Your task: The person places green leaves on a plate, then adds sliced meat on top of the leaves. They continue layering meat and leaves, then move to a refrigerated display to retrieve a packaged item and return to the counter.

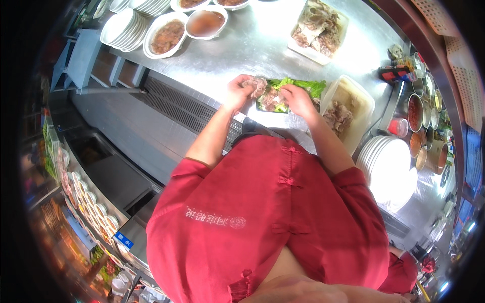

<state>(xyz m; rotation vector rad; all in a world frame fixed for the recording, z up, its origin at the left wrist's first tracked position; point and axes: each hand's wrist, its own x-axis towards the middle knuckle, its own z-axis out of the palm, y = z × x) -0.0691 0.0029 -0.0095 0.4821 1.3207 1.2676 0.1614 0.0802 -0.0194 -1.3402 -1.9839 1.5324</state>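
Note:
My left hand is closed around a chunk of cooked meat, held at the left end of a small dark tray. Green lettuce leaves line that tray, and pale pieces of meat lie on them. Over the tray's middle, my right hand has its fingers pinched on a piece of this meat; its fingertips are partly hidden. Just right of that hand stands a white plastic tub with more meat chunks at its near end.
Farther back, another pale tub is heaped with bony meat. White bowls of reddish-brown food and stacked bowls stand at the back left. To the right are stacked white plates and several seasoning pots.

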